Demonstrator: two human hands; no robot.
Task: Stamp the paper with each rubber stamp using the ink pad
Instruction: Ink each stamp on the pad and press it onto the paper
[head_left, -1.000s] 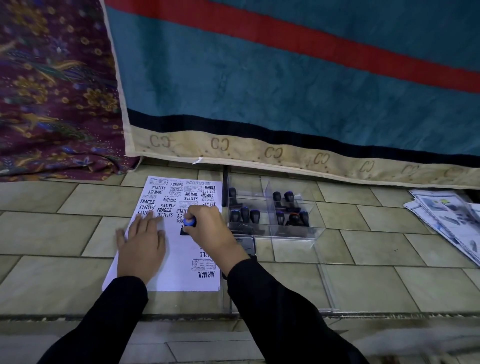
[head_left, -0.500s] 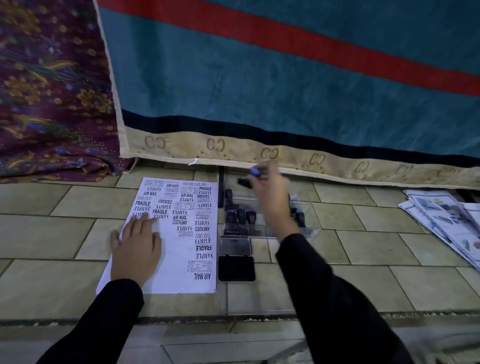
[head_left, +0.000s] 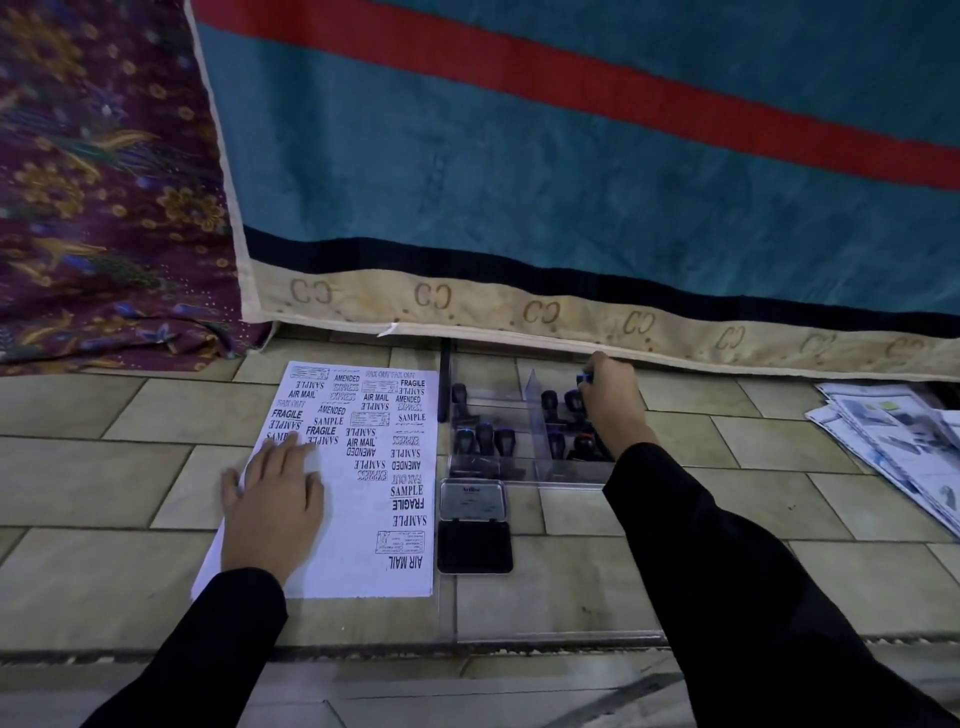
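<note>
A white paper (head_left: 358, 551) covered with many black stamped words lies on the tiled floor. My left hand (head_left: 272, 512) rests flat on its left part, fingers straight. To the right of the paper sits the open ink pad (head_left: 475, 546) with its lid (head_left: 472, 500) folded back. Behind it stands a clear plastic box (head_left: 540, 410) holding several black rubber stamps (head_left: 483, 439). My right hand (head_left: 613, 402) reaches into the box's right compartment and grips a blue-topped stamp (head_left: 584, 378) at the far side.
A large teal blanket (head_left: 571, 182) with a red stripe and beige hem hangs right behind the box. Patterned purple cloth (head_left: 98, 197) lies at the left. A stack of printed leaflets (head_left: 893, 441) lies on the floor at the right. A clear lid (head_left: 550, 608) lies flat near me.
My right hand lifted the blue-topped stamp off the paper, carried it right over the box, and now holds it low in the right compartment. The left hand stayed on the paper.
</note>
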